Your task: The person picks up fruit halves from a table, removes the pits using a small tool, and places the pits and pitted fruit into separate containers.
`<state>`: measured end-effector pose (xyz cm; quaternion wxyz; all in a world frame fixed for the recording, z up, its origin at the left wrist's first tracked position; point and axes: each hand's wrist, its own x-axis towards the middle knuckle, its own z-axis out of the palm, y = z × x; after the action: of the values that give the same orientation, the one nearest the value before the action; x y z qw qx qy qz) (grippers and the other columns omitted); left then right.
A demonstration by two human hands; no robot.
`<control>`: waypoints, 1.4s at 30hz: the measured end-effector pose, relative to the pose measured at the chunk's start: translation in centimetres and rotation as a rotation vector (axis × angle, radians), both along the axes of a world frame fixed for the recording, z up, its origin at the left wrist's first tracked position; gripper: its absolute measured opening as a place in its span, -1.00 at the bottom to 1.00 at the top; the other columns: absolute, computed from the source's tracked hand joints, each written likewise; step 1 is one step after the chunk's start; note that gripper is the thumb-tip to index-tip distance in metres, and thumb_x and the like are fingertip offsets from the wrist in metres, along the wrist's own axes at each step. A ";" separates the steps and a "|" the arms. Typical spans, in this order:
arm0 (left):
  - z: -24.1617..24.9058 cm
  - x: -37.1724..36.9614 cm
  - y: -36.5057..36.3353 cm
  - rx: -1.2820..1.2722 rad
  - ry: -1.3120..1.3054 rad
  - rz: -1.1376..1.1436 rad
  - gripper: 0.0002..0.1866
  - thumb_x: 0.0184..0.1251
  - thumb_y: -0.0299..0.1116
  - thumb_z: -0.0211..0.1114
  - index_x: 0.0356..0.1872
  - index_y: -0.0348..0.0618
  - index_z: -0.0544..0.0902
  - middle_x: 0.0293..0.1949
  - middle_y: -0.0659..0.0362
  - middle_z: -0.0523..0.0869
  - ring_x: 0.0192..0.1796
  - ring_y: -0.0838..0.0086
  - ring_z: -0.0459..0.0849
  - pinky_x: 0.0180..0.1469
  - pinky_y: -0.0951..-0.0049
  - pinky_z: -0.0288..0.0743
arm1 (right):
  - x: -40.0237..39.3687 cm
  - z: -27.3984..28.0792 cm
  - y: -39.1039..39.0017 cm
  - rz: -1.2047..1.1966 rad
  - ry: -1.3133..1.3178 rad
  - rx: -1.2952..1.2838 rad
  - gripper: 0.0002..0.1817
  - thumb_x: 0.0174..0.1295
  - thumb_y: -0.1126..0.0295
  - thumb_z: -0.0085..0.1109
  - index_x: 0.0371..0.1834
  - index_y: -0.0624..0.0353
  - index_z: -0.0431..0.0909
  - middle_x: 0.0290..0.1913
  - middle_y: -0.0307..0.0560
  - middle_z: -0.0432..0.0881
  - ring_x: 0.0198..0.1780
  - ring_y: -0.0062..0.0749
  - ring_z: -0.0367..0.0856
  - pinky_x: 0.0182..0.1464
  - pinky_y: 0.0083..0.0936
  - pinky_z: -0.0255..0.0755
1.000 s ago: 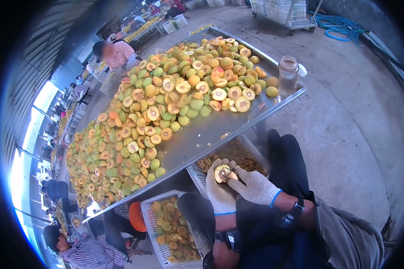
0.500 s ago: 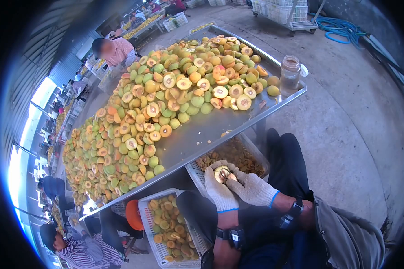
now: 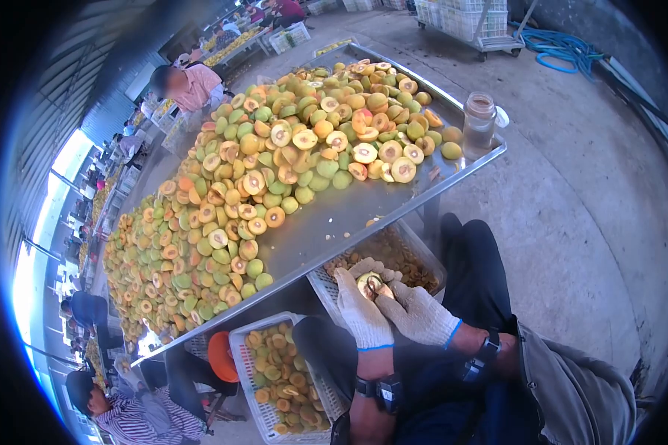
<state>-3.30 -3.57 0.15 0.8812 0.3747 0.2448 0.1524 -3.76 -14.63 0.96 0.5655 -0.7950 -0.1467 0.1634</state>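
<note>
My left hand (image 3: 364,312), in a white knit glove with a blue cuff, cups a halved peach (image 3: 367,282) with its pale cut face up. Against the fruit, my right hand (image 3: 414,310), gloved alike, has its fingers closed around a thin dark curved tool (image 3: 375,288). The tool's curve shows over the cut face; its handle is hidden in the glove, and I cannot tell its exact kind. Both hands are over the near end of a white crate (image 3: 326,299) that holds brownish scraps. Beyond them, a large heap of halved peaches (image 3: 254,182) covers much of a metal table.
The metal table's raised rim (image 3: 393,213) runs just past my hands. A clear jar (image 3: 479,122) stands at its right corner. Left of my knees is a white crate (image 3: 239,348) of peach halves. A person in stripes (image 3: 148,415) sits at lower left, another in pink (image 3: 194,87) across the table.
The fingers of my left hand have shifted around the far side of the peach half, and the fruit has turned slightly. Both hands stay close together in nearly the same place.
</note>
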 end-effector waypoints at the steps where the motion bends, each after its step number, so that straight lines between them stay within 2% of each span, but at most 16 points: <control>1: 0.1 0.0 0.0 0.019 0.000 0.012 -0.39 0.75 0.09 -0.06 -0.02 -0.37 0.64 -0.28 0.00 0.70 -0.32 0.22 0.74 -0.09 0.07 0.78 | 0.0 0.0 0.0 -0.005 -0.004 0.004 -0.60 0.58 0.14 0.09 0.07 0.32 0.65 -0.25 0.37 0.75 -0.15 0.26 0.78 -0.13 -0.04 0.58; 14: 0.6 -0.2 -0.3 0.047 0.073 0.042 -0.37 0.74 0.12 -0.07 -0.15 -0.35 0.64 -0.36 -0.01 0.69 -0.38 0.19 0.73 -0.19 0.09 0.77 | 0.1 -0.1 -0.4 0.049 -0.005 -0.035 -0.63 0.60 0.15 0.07 0.02 0.29 0.65 -0.25 0.35 0.73 -0.16 0.25 0.76 -0.16 -0.03 0.55; 16: 0.6 -0.2 -0.3 0.079 0.040 0.046 -0.36 0.74 0.13 -0.06 -0.16 -0.34 0.65 -0.38 0.00 0.69 -0.41 0.20 0.73 -0.22 0.11 0.77 | 0.2 0.4 -0.6 0.078 0.022 -0.001 -0.55 0.60 0.10 0.01 0.10 0.35 0.60 -0.24 0.44 0.71 -0.16 0.36 0.74 -0.11 0.02 0.56; 23: 0.9 0.0 0.0 0.074 0.097 0.015 -0.36 0.73 0.14 -0.05 -0.21 -0.34 0.64 -0.40 0.01 0.69 -0.44 0.21 0.73 -0.28 0.16 0.74 | 0.3 -0.1 -0.9 0.124 0.033 0.021 -0.57 0.60 0.12 0.01 0.13 0.33 0.60 -0.22 0.45 0.71 -0.13 0.35 0.74 -0.09 0.00 0.55; 25: 1.6 0.2 -0.1 0.162 0.163 0.001 -0.36 0.72 0.14 -0.03 -0.24 -0.33 0.64 -0.42 0.02 0.68 -0.47 0.23 0.72 -0.30 0.18 0.74 | 0.2 -0.3 -0.8 0.121 0.058 0.045 -0.59 0.59 0.14 0.03 0.12 0.31 0.61 -0.22 0.43 0.71 -0.15 0.33 0.74 -0.13 0.01 0.55; 32: 1.4 0.0 0.1 0.147 0.101 0.007 -0.38 0.70 0.13 0.01 -0.28 -0.32 0.64 -0.43 0.01 0.68 -0.50 0.25 0.70 -0.33 0.20 0.74 | 0.4 0.3 -1.1 0.155 -0.008 -0.008 -0.62 0.56 0.16 0.09 0.08 0.28 0.65 -0.27 0.38 0.72 -0.20 0.28 0.75 -0.19 0.02 0.54; 34: 1.2 -0.1 0.3 0.232 0.074 -0.031 -0.32 0.71 0.18 -0.05 -0.30 -0.33 0.64 -0.48 -0.02 0.68 -0.45 0.22 0.71 -0.32 0.26 0.68 | 0.4 0.3 -1.1 0.174 0.009 -0.034 -0.63 0.55 0.16 0.10 0.03 0.28 0.68 -0.29 0.36 0.73 -0.21 0.27 0.75 -0.19 0.01 0.54; 38: 1.4 -0.2 0.3 0.267 0.055 -0.033 -0.32 0.71 0.16 -0.05 -0.34 -0.33 0.64 -0.49 -0.03 0.68 -0.47 0.22 0.71 -0.31 0.25 0.68 | 0.4 -1.1 -0.9 0.177 -0.083 0.002 -0.59 0.59 0.09 0.04 0.06 0.27 0.62 -0.38 0.28 0.73 -0.29 0.19 0.77 -0.25 -0.04 0.56; 41: 1.5 -0.1 0.4 0.241 0.027 -0.031 -0.33 0.71 0.15 -0.04 -0.36 -0.32 0.63 -0.48 -0.02 0.68 -0.47 0.24 0.71 -0.32 0.26 0.68 | 0.5 0.1 -0.9 0.157 -0.142 -0.058 -0.57 0.60 0.07 0.03 -0.02 0.28 0.65 -0.43 0.25 0.72 -0.36 0.18 0.75 -0.28 -0.06 0.57; 42: 1.9 -0.2 0.5 0.298 0.097 -0.077 -0.34 0.70 0.14 -0.02 -0.37 -0.32 0.63 -0.48 -0.02 0.68 -0.47 0.25 0.71 -0.33 0.27 0.67 | 0.8 1.1 -1.4 0.189 0.108 -0.051 -0.55 0.58 0.06 0.04 -0.05 0.28 0.68 -0.37 0.30 0.73 -0.30 0.22 0.75 -0.24 -0.03 0.56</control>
<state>-3.46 -3.04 2.01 0.8081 0.5174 0.2472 0.1348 -2.99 -16.00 2.11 0.5344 -0.7818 -0.1859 0.2621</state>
